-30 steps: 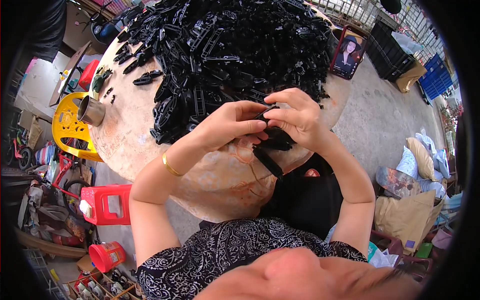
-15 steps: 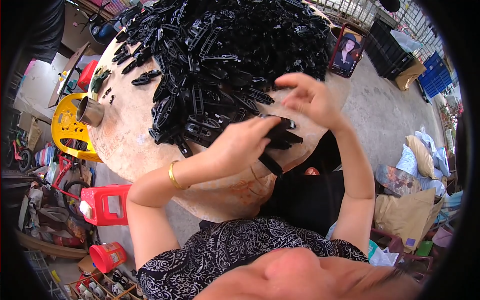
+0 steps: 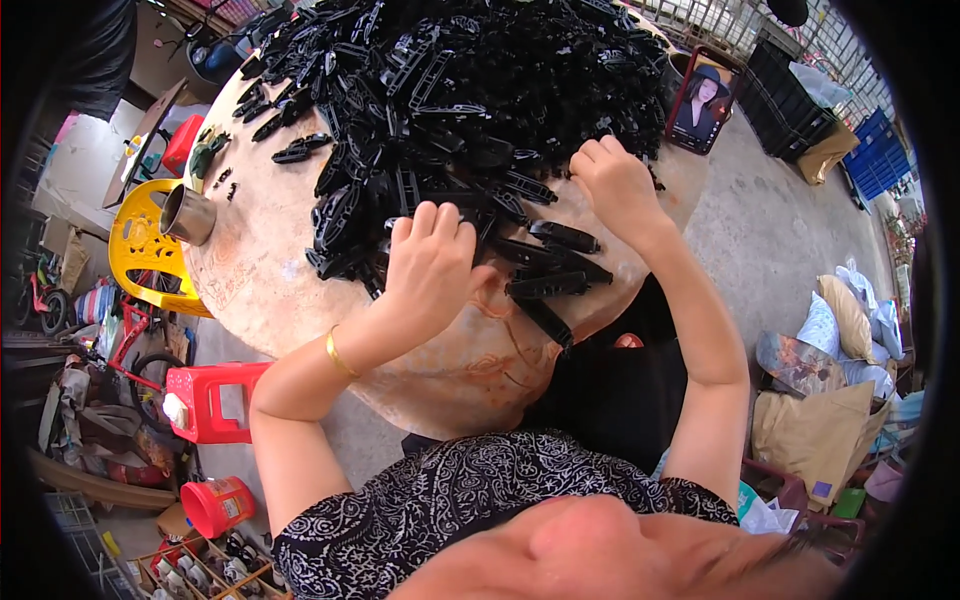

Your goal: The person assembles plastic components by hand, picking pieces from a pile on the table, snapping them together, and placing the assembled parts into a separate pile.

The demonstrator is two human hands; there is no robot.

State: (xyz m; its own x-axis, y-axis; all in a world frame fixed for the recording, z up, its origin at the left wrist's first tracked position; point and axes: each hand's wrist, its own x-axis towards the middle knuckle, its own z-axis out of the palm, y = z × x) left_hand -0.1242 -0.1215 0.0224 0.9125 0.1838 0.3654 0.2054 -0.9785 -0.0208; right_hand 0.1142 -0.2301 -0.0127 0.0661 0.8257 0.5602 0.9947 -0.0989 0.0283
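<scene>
A big heap of long, narrow black plastic parts point(image 3: 400, 130) covers much of the round, pale tabletop point(image 3: 250, 290). My left hand point(image 3: 432, 262) is at the heap's near edge, fingers curled down over the black parts; its fingertips and whatever they grip are largely hidden. At the heap's right side, my right hand point(image 3: 618, 185) has its fingers pinched together low over the smaller black pieces, and I cannot make out what is in them. Between the hands, toward the table's near right edge, lies a small group of black parts point(image 3: 555, 270), touching neither hand.
A phone point(image 3: 703, 105) stands upright at the table's right edge. On the left edge is a metal cup point(image 3: 188, 215), beside a yellow chair point(image 3: 135, 250). A red stool point(image 3: 210, 405) and red bucket point(image 3: 215, 505) stand on the floor at left. Sacks and cardboard point(image 3: 810, 430) lie at right.
My left hand has moved left from the small group of parts to the heap, leaving that group on the table. My right hand has come down at the heap, its spread fingers now closed.
</scene>
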